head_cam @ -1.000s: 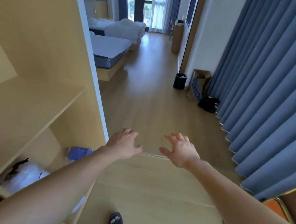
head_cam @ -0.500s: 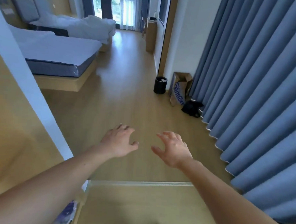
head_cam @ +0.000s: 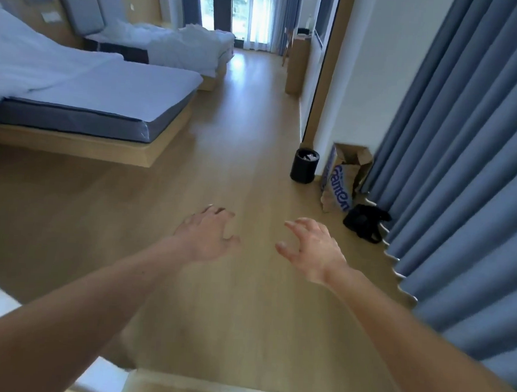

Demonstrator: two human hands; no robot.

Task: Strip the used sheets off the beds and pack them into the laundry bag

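Observation:
Two beds stand at the left of the room. The near bed (head_cam: 83, 118) carries a pale sheet (head_cam: 115, 87) over a grey mattress, with white bedding (head_cam: 20, 60) bunched at its left end. The far bed (head_cam: 210, 71) is heaped with rumpled white linen (head_cam: 181, 44). My left hand (head_cam: 208, 235) and right hand (head_cam: 311, 249) reach forward over the wooden floor, fingers loosely curled, both holding nothing and well short of the beds. No laundry bag is recognisable.
A black waste bin (head_cam: 304, 165), a brown paper bag (head_cam: 343, 176) and a black bag (head_cam: 366, 222) sit on the floor at the right. Blue curtains (head_cam: 465, 163) hang along the right side. A wooden cabinet (head_cam: 297, 65) stands by the far wall.
The view has swung left and forward past the wooden shelving, which is gone from sight. Both beds have come fully into view. My hands stay outstretched and hold nothing.

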